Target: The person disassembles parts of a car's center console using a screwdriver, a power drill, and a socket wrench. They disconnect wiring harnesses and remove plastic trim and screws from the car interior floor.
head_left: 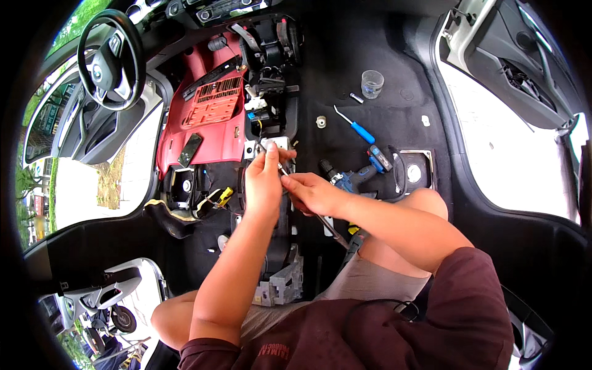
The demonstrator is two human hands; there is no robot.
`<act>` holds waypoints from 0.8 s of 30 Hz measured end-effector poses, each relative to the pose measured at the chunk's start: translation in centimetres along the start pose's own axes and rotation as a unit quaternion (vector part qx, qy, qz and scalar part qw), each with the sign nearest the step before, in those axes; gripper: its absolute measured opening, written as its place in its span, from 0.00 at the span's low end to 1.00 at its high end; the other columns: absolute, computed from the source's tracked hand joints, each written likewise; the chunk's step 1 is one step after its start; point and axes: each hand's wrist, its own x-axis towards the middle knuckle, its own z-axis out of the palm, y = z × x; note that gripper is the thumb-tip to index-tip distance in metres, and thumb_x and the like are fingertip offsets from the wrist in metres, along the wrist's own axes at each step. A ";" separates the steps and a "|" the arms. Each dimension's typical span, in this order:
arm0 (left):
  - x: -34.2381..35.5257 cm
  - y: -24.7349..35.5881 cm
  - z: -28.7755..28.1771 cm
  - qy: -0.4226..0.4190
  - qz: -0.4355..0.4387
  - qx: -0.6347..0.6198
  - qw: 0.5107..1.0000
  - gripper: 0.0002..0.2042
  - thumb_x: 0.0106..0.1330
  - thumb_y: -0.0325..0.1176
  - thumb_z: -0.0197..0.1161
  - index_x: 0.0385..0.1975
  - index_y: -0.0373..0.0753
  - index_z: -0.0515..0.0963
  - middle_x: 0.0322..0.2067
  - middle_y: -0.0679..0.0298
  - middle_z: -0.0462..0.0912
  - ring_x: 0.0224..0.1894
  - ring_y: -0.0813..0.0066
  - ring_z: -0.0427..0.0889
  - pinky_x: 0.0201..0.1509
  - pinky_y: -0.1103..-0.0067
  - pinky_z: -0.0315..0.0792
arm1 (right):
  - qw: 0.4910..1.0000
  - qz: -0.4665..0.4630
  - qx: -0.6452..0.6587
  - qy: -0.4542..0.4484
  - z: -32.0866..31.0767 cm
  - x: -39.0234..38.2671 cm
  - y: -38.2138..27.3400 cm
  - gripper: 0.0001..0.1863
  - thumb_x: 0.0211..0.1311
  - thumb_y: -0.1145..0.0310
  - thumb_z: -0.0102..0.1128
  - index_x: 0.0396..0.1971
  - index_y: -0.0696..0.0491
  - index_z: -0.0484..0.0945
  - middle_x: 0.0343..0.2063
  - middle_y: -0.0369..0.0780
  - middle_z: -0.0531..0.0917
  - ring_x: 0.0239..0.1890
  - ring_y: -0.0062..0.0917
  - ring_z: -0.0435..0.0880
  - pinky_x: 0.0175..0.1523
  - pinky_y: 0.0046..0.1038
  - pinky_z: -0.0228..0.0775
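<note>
I hold a long, thin metal rod-like tool (333,230) with both hands, over the stripped centre console (269,114). My left hand (264,179) is closed around its upper part, beside a silver bracket (282,143). Just to the right, my right hand (313,194) pinches the same tool lower down. Its shaft passes under that hand and slants toward my right knee. The fingers hide much of the tool, so I cannot tell its exact kind. Both hands are close together, nearly touching.
On the red floor cover lie an open red tool case (213,102) and a phone (190,149). To the right are a blue-handled pick (362,132), a cordless drill (354,177) and a clear cup (372,84). A steering wheel (111,60) stands at the far left.
</note>
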 end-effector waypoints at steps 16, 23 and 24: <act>1.5 0.1 -5.7 -0.222 -0.134 0.353 0.899 0.11 0.72 0.35 0.69 0.40 0.32 0.87 0.25 0.66 0.86 0.25 0.84 0.79 0.28 0.82 0.72 | 0.892 -0.077 -0.445 -0.008 -5.3 1.7 -1.1 0.14 0.73 0.56 0.61 0.48 0.50 0.79 0.35 0.49 0.87 0.41 0.51 0.86 0.44 0.48 0.77; -0.1 0.8 -5.9 -0.305 -0.152 0.326 0.882 0.14 0.72 0.40 0.69 0.38 0.33 0.84 0.28 0.64 0.85 0.31 0.82 0.81 0.36 0.79 0.75 | 0.818 -0.097 -0.558 -0.101 -4.2 1.3 -1.5 0.16 0.74 0.48 0.57 0.43 0.47 0.78 0.28 0.47 0.86 0.34 0.50 0.86 0.38 0.49 0.78; 0.7 0.2 -7.2 -0.319 -0.183 0.263 0.892 0.16 0.73 0.43 0.67 0.38 0.34 0.86 0.27 0.62 0.86 0.28 0.79 0.82 0.34 0.76 0.75 | 0.806 -0.098 -0.574 -0.110 -4.2 1.1 -1.5 0.18 0.74 0.47 0.57 0.42 0.47 0.78 0.27 0.47 0.86 0.33 0.50 0.86 0.37 0.49 0.78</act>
